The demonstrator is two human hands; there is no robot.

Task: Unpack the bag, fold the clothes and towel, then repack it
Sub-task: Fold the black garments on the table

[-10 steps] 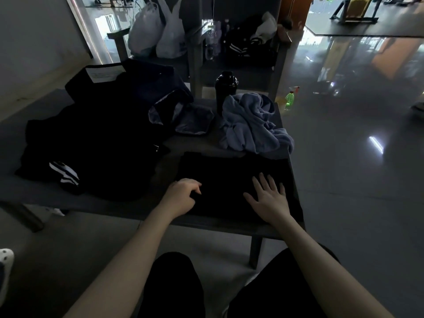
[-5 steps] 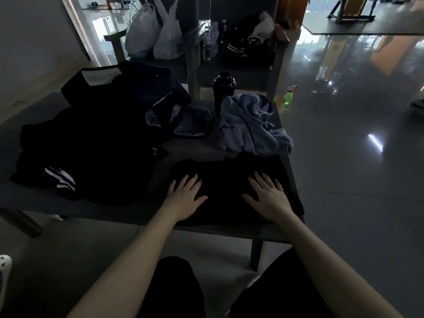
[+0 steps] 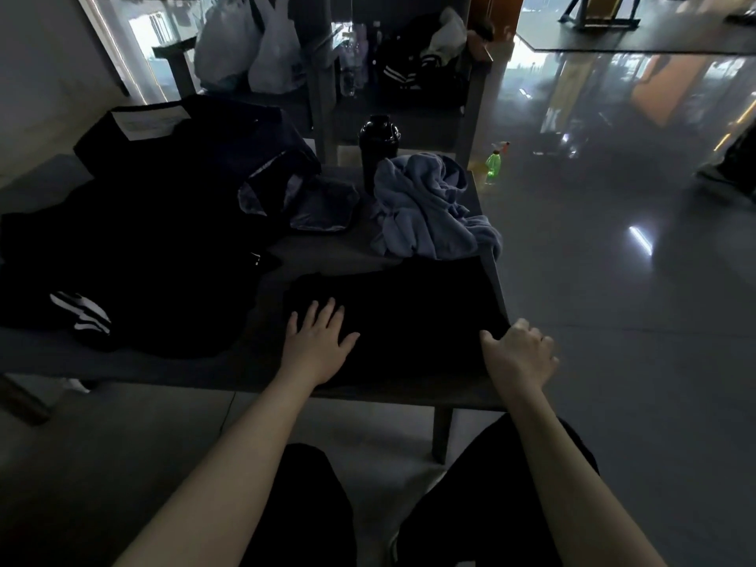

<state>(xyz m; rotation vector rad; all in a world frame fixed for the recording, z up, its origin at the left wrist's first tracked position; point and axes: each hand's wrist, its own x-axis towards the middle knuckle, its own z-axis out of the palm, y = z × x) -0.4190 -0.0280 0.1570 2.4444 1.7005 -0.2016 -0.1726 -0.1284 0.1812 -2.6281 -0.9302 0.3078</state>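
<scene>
A flat black cloth garment [image 3: 413, 317] is lying spread on the near right end of the grey surface [image 3: 262, 370], its right edge reaching the surface's edge. The left hand [image 3: 317, 345] is resting palm down on the garment's left part, fingers [image 3: 323, 311] spread open and pinning it. The right hand [image 3: 519, 354] is sitting at the near right corner with fingers curled closed, apparently pinching the cloth's edge, though the dark fabric is hiding the exact contact. The garment looks light, limp and soft, so it will likely sag and crease unless taken by its corners or edges. A crumpled blue-grey towel [image 3: 425, 210] is lying just beyond it, touching its far edge.
</scene>
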